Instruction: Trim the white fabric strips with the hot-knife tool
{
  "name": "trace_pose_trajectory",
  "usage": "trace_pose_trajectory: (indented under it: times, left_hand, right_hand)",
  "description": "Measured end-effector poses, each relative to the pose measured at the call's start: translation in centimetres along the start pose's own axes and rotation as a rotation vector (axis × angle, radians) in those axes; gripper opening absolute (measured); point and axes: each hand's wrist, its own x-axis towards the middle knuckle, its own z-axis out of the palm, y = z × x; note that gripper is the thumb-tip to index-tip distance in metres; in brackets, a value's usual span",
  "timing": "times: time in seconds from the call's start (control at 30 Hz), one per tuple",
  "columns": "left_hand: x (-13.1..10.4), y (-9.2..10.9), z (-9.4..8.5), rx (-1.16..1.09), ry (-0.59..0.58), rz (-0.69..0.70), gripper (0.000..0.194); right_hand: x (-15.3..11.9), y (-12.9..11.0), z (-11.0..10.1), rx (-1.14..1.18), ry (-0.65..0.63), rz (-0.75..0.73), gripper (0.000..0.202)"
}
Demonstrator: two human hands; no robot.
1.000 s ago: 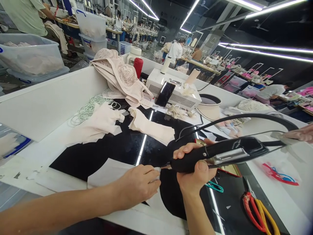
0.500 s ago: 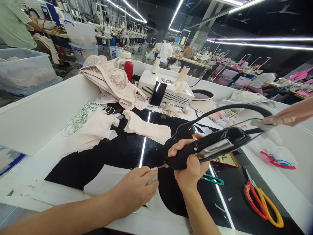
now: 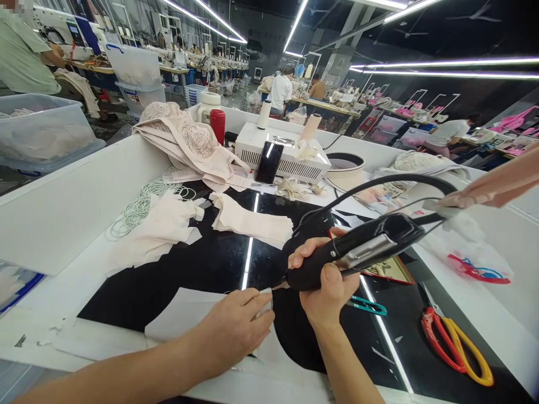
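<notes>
My right hand (image 3: 326, 286) is wrapped round a black handheld tool (image 3: 349, 252) with a silver lever and a cord at its back end. The tool's narrow tip points down to the left, close to the fingertips of my left hand (image 3: 238, 331). Those left fingers are curled together above a white sheet (image 3: 185, 311), with something small and white at their tips. What they pinch is mostly hidden by the fingers. Beyond the hands lies a stack of pale fabric strips (image 3: 252, 219) on the black glossy board (image 3: 202, 252).
Scissors (image 3: 457, 342) and a teal thread snipper (image 3: 366, 306) lie to the right. Behind stand a white vented box (image 3: 290, 151), a phone (image 3: 269, 163) and a red bottle (image 3: 217, 126). Beige bras (image 3: 189, 140) and green cord (image 3: 143, 202) sit at the left. The tool's cable (image 3: 379, 182) arches overhead.
The camera view has shifted slightly. Both hands and the tool keep nearly the same pose, with the tool's tip still beside the left fingertips.
</notes>
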Motion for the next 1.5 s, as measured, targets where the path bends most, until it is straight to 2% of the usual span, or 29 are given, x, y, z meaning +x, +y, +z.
trace_pose_trajectory:
  times: [0.37,0.63,0.87,1.13,1.23,1.37,1.5]
  left_hand:
    - [0.0,0.0,-0.1,0.033,-0.010,0.023,0.013]
    - [-0.3,0.0,0.6,0.037,-0.004,0.006,0.009]
    - [-0.3,-0.1,0.6,0.057,-0.003,0.022,0.007]
    - [-0.3,-0.1,0.5,0.044,-0.025,0.029,0.010]
    - [-0.2,-0.6,-0.1,-0.003,-0.047,-0.002,0.013]
    - [-0.1,-2.4,-1.0,-0.009,-0.101,-0.045,0.020]
    - [0.0,-3.9,-1.5,0.031,-0.080,-0.073,0.022]
  right_hand:
    - [-0.3,0.2,0.1,0.015,0.009,-0.001,0.045]
    - [-0.6,0.4,0.4,0.012,-0.004,0.020,0.044]
    - [-0.8,0.1,1.1,0.010,-0.006,0.012,0.050]
    - [-0.8,0.2,1.4,0.060,-0.024,0.021,0.044]
    - [-0.4,-0.6,1.1,0.055,-0.010,0.010,0.045]
    - [-0.4,-2.5,0.0,0.032,0.031,0.015,0.043]
    - [-1.4,-4.1,-1.5,0.005,0.054,0.018,0.041]
